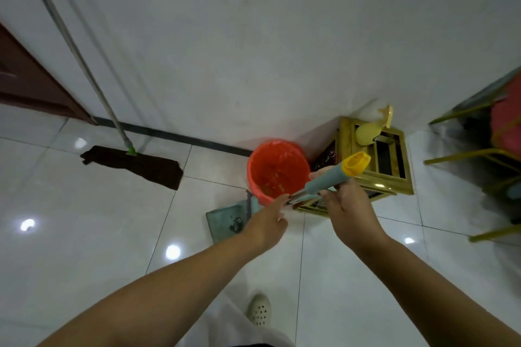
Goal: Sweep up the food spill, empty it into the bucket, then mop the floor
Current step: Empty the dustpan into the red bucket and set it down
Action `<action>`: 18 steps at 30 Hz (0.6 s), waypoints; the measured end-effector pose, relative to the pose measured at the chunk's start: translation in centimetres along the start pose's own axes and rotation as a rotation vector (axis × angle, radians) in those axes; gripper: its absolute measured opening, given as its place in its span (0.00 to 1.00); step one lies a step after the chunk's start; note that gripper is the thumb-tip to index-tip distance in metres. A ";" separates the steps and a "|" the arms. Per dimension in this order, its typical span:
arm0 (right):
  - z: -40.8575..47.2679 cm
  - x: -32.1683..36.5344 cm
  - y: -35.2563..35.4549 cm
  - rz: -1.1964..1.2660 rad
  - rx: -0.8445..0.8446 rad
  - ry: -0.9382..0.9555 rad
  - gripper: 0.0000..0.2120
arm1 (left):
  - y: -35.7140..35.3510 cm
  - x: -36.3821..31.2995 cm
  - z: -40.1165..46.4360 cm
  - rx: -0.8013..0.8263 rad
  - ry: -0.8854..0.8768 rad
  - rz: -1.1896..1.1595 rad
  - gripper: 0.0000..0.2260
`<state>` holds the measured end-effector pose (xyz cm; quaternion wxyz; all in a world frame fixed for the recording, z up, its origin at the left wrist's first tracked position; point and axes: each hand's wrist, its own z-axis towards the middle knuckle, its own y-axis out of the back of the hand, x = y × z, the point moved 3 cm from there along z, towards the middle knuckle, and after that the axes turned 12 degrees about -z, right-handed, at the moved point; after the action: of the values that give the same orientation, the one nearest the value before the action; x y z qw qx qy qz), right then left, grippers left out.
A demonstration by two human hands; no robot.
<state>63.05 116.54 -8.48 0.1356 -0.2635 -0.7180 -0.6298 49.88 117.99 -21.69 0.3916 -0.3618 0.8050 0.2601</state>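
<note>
Far off to the left of my hands, the mop (132, 162) leans on the wall with its dark cloth flat on the floor. The green dustpan (227, 220) stands on the floor just under my left hand (267, 222). My left arm reaches forward and its fingertips pinch the thin metal part of the broom handle (324, 180). The red bucket (277, 170) sits just past that hand, with crumbs inside. My right hand (348, 215) reaches forward too, fingers curled around the blue grip below the yellow cap (356, 163). A gold stand (375, 160) sits behind it.
</note>
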 end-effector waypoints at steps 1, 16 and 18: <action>-0.5 -0.8 0.3 -0.007 0.003 0.004 0.15 | -1.0 -0.3 -0.2 -0.002 -0.006 0.026 0.25; -3.5 -9.4 3.6 0.001 0.029 -0.118 0.10 | -11.8 -1.7 1.1 0.133 -0.035 0.024 0.26; -3.6 -10.3 4.0 0.042 0.000 -0.152 0.13 | -12.1 -2.0 0.9 0.135 -0.074 0.050 0.25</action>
<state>73.20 111.19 -9.98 0.0940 -0.3256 -0.7205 -0.6050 60.64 112.08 -22.14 0.4380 -0.3047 0.8144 0.2282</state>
